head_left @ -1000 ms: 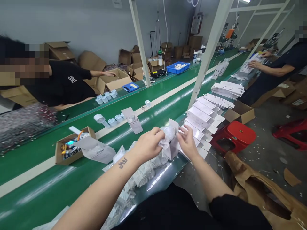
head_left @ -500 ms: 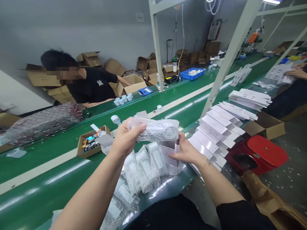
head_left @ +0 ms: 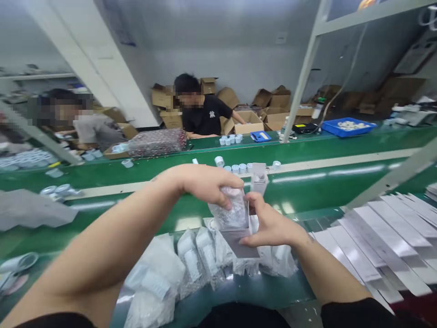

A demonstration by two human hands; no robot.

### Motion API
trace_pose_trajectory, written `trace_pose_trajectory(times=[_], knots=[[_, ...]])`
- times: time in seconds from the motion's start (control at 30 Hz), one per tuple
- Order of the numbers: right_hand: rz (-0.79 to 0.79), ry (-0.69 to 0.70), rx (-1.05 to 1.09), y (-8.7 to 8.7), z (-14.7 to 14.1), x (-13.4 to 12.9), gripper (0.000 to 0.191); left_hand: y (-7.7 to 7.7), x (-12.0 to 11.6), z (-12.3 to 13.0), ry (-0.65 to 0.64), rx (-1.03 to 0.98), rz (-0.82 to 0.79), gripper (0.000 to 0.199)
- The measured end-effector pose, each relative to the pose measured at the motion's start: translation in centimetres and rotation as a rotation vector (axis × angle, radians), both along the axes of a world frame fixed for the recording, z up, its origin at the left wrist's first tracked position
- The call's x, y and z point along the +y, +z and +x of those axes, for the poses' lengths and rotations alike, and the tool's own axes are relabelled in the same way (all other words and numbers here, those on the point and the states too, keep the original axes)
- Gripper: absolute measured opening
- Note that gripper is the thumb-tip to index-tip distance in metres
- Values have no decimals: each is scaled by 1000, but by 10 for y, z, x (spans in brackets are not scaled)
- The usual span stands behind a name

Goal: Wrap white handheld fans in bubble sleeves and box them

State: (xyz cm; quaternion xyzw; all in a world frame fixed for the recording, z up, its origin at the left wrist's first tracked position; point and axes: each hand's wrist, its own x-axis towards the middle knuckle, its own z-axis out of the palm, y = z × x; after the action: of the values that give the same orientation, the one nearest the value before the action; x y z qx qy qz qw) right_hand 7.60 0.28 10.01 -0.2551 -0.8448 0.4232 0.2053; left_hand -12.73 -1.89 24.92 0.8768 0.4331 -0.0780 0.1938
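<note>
My left hand (head_left: 211, 184) grips a bubble-wrapped package (head_left: 232, 217) from above, thumb and fingers on its near end. The package lies partly within a small white carton (head_left: 241, 245), one flap of which hangs toward me. My right hand (head_left: 273, 224) is closed around the carton's right side. What is inside the wrap cannot be made out. Beneath both hands, several more bubble-wrapped packages (head_left: 194, 257) lie in a row along the green bench edge. Just beyond stands another white carton (head_left: 259, 178) with its flap up.
Flat white cartons (head_left: 372, 237) are fanned out at right. Small pale cups (head_left: 242, 168) line the green conveyor (head_left: 307, 182). Across it, a person in a black shirt (head_left: 208, 114) reaches into a cardboard box (head_left: 247, 120); another person sits farther left. A metal post (head_left: 302, 82) rises ahead.
My view has swung left. The package has turned from lying crosswise to pointing end-on into the carton, and my left hand has moved over its near end. My right hand still holds the carton.
</note>
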Motion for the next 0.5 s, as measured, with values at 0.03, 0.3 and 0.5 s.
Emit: trace_pose_trajectory(times=[0.03,0.3,0.5], knots=[[11,54,47,6,-12,4,83,3,-5,-8,10,18,15,20],[-18,161,313,12,-148,32,85,-43,-58,-70,332,186,626,33],[-38,160,251,-73,-241,54,84,-84,-96,-160,590,24,624,35]])
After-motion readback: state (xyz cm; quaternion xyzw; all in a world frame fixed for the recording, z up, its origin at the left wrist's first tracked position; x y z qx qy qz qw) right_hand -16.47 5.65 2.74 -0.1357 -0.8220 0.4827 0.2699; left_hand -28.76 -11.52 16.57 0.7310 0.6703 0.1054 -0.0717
